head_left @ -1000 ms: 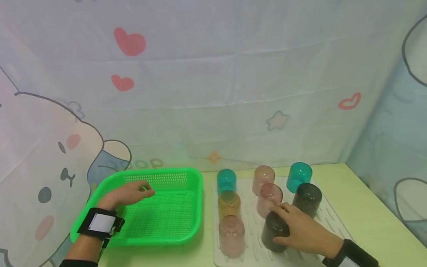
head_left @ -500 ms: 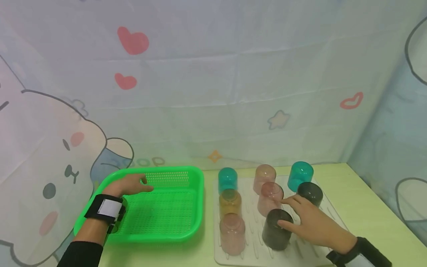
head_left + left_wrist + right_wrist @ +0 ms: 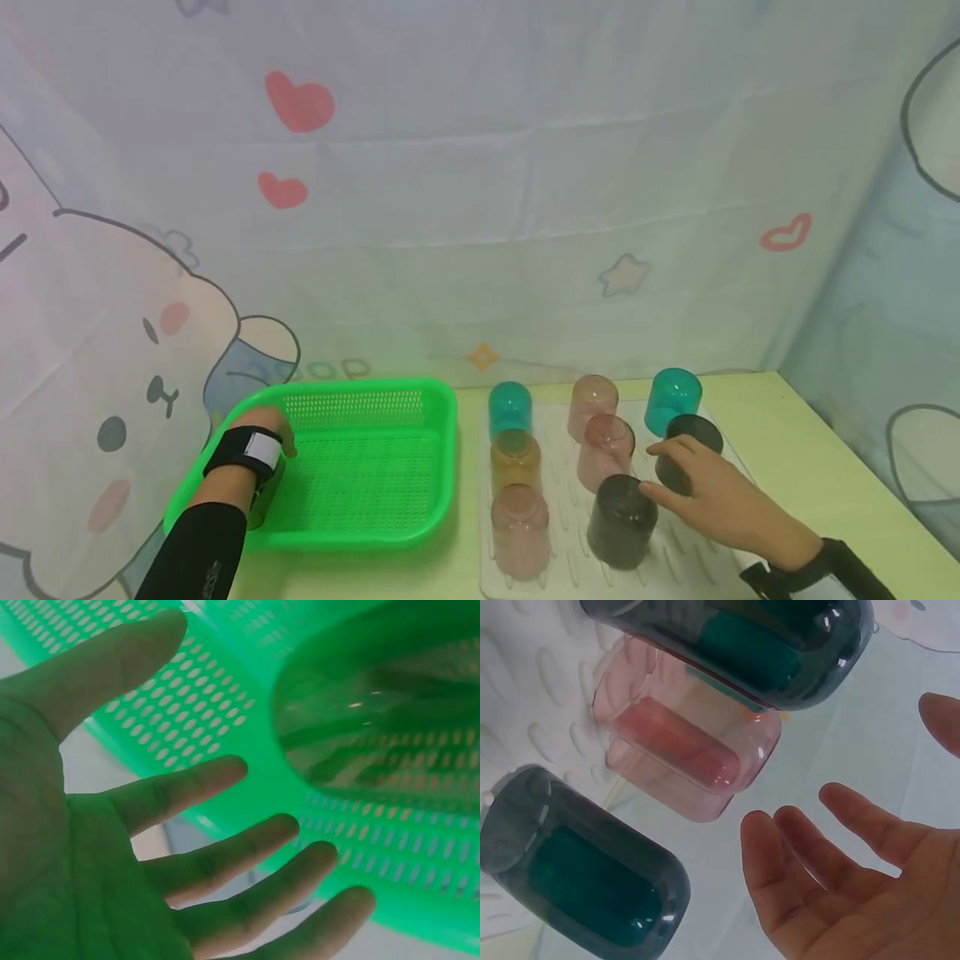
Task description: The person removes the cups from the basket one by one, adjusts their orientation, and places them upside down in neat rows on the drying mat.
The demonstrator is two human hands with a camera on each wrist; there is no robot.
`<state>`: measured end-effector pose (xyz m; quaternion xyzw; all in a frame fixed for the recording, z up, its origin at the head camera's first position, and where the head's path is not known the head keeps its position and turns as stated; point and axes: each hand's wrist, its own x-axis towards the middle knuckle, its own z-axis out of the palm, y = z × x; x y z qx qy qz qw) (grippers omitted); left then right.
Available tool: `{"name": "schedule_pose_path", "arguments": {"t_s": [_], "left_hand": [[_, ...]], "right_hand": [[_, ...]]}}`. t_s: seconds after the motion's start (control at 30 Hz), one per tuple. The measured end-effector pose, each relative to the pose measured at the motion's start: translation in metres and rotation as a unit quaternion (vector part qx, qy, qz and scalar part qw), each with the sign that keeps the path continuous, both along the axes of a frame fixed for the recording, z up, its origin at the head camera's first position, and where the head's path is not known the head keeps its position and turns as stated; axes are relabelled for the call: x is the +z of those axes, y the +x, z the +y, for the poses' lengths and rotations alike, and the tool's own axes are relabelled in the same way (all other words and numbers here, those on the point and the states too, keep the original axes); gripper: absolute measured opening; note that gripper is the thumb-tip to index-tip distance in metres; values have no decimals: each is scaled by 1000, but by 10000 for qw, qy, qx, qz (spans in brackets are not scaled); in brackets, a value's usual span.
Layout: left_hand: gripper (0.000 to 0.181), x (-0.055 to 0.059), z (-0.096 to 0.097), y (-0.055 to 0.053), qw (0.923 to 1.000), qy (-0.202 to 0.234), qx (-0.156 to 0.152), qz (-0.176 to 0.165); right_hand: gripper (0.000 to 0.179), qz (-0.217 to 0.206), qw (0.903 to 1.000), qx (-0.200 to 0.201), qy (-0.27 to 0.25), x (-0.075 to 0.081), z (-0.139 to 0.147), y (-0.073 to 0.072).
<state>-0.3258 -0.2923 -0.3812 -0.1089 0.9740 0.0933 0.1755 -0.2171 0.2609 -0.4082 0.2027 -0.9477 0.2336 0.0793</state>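
My right hand (image 3: 731, 508) hovers over the white ridged mat, its fingers spread and relaxed between two dark grey upside-down cups, the front cup (image 3: 622, 522) and the rear cup (image 3: 693, 442). In the right wrist view, the fingers (image 3: 855, 855) are apart from both grey cups, with pink cups (image 3: 682, 750) beyond. My left hand (image 3: 266, 421) is over the left side of a green plastic basket (image 3: 442, 467); the wrist hides part of it. The left wrist view shows its fingers (image 3: 225, 859) extended, holding nothing, beside a see-through tinted cup (image 3: 390, 720) in the basket.
On the white mat (image 3: 558, 575) also stand teal cups (image 3: 510, 408), an amber cup (image 3: 515, 458) and a front pink cup (image 3: 520, 533), all upside down. A printed cloth (image 3: 450, 208) hangs behind the yellow-green table (image 3: 817, 467).
My right hand has let go of the front grey cup and moved right, off it. My left hand has drawn left and turned, its fingers now mostly hidden from the head view.
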Motion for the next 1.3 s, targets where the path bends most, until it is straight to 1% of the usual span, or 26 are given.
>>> {"name": "schedule_pose_path", "arguments": {"t_s": [0.13,0.23,0.33,0.5,0.63,0.7,0.73,0.8,0.83,0.97,1.03,1.17,1.3], "left_hand": [[34,-13,-7,-2,9999,-89,40,-83],[31,-18,-8,1,9996,-274,-67,-70],[31,-21,-8,4,9993,-355,-92,-35],[32,-30,-15,1,10000,-87,11,-4],[32,-37,-17,-7,9996,168,75,-209],[36,-37,-14,-9,9992,195,100,-323],[38,-36,-12,-10,9991,170,57,-375],[42,-31,-6,-8,9990,104,-69,-424],[49,-29,-3,-6,9989,85,-139,-435],[69,-24,1,-4,9980,215,-438,-401],[75,-25,0,-7,9971,338,-602,-319],[72,-20,3,-11,9936,450,-1025,-119],[65,-15,10,-12,9904,529,-1270,102]], "right_hand": [[45,-122,9999,-10,-15,-2,0,-1],[44,-139,9999,-14,-35,-2,1,-1],[44,-75,10000,-9,-29,-3,1,-2],[44,-6,10000,-2,-5,-3,1,-3],[44,-28,10000,-7,-32,-3,0,-3],[44,-22,10000,-5,-46,-3,0,-3],[43,-7,10000,1,-55,-3,0,-3],[43,37,10000,1,-60,-3,0,-3],[42,58,10000,11,-61,-3,-1,-3],[42,81,10000,11,-56,-3,-1,-3],[42,87,9999,11,-60,-3,-1,-3],[39,147,9999,39,-61,-3,-2,-3],[37,245,9997,45,-45,-2,-4,-4]]}}
